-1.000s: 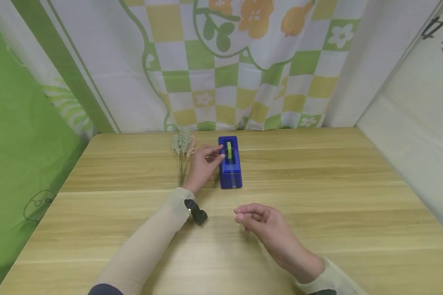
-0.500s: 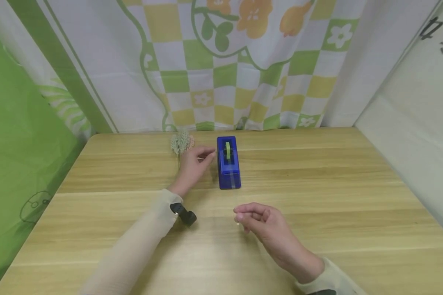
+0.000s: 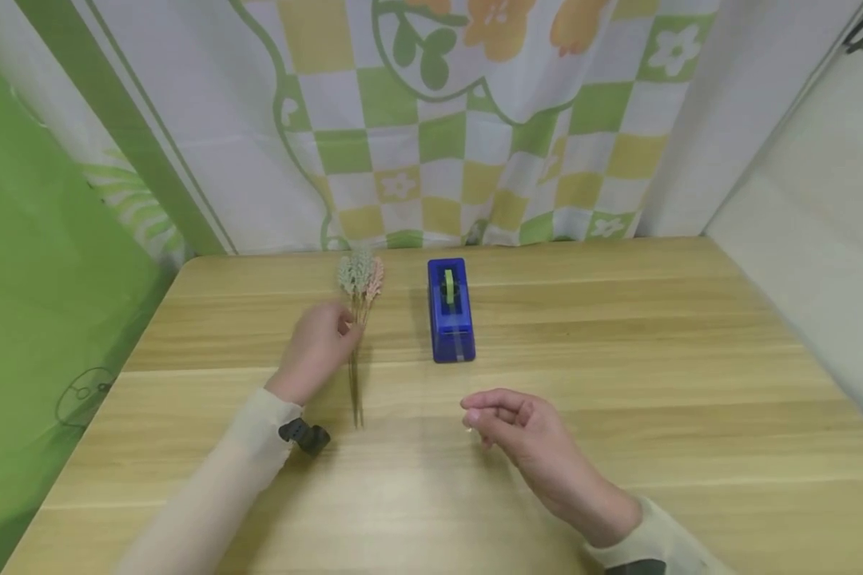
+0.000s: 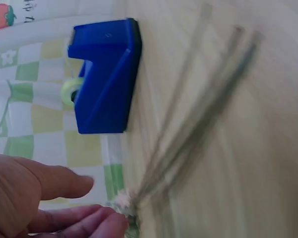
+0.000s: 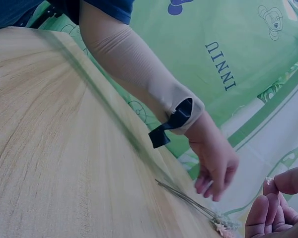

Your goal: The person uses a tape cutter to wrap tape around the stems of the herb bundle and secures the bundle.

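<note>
My left hand (image 3: 325, 335) hovers over the stems of a small bundle of dried flowers (image 3: 359, 279), which lies on the wooden table (image 3: 618, 359). Its fingers hang relaxed and hold nothing. In the left wrist view the fingers (image 4: 64, 186) are close to the flower heads, with the stems (image 4: 198, 129) fanning away. A blue tape dispenser (image 3: 451, 311) with a green roll stands just right of the bundle. My right hand (image 3: 475, 415) hovers nearer me, thumb and fingertips pinched together, apparently on a small clear piece of tape that barely shows.
A checked curtain (image 3: 439, 120) hangs behind the table's far edge. A green sheet (image 3: 36, 263) borders the left side, and a white panel (image 3: 820, 216) the right. A black wrist strap (image 3: 304, 435) sticks out from my left sleeve.
My left hand let go of the tape dispenser and moved left and toward me, over the flower stems. The right hand has hardly moved.
</note>
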Available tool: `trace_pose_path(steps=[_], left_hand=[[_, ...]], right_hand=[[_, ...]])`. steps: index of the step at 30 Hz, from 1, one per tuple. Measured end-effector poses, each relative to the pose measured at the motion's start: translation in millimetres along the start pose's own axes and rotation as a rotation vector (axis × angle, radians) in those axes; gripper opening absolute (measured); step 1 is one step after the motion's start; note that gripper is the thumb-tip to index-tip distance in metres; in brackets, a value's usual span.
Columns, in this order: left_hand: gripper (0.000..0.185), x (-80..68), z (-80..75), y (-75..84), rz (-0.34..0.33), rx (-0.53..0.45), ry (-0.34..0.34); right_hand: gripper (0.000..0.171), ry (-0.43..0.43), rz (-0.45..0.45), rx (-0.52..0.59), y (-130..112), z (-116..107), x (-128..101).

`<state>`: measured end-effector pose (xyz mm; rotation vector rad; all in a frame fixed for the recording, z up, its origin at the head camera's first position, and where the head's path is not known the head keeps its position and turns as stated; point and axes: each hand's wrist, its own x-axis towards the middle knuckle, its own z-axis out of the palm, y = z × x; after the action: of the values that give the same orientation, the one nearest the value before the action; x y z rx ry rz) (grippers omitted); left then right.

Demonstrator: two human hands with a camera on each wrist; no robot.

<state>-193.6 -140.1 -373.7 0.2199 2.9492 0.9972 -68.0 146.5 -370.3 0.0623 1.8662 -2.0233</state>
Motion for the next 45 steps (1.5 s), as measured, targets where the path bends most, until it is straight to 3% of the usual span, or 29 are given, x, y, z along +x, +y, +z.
trace_pose_path(steps=[7, 11, 17, 22, 29, 39, 45], left_hand=[[0.028, 1.3, 7.3, -9.6, -0.098, 0.038, -0.119], [0.05, 5.7, 13.1, -8.1, -0.135, 0.02, -0.175], [0.052, 10.4, 16.9, -10.1, -0.145, 0.006, -0.174], [0.047, 12.8, 19.1, -15.6, -0.152, -0.06, -0.149], [0.017, 11.7, 23.6, -25.0, -0.165, -0.242, -0.075], [0.016, 5.4, 28.3, -19.5, -0.163, -0.551, 0.087], [0.021, -3.4, 27.8, -6.9, -0.156, -0.732, 0.105]], right_hand=[[0.035, 0.001, 0.002, 0.005, -1.1, -0.7, -0.2], [0.034, 0.004, 0.006, 0.006, -1.2, -1.3, -0.9], [0.036, 0.006, 0.006, 0.001, -1.4, -0.7, -1.0], [0.038, 0.008, 0.008, -0.008, -1.5, 0.1, -0.7], [0.036, 0.012, 0.023, -0.011, -0.8, -0.3, -0.5], [0.036, 0.012, 0.018, -0.014, 1.7, -0.4, 0.2], [0.034, 0.012, 0.017, -0.005, 3.0, -1.5, 0.7]])
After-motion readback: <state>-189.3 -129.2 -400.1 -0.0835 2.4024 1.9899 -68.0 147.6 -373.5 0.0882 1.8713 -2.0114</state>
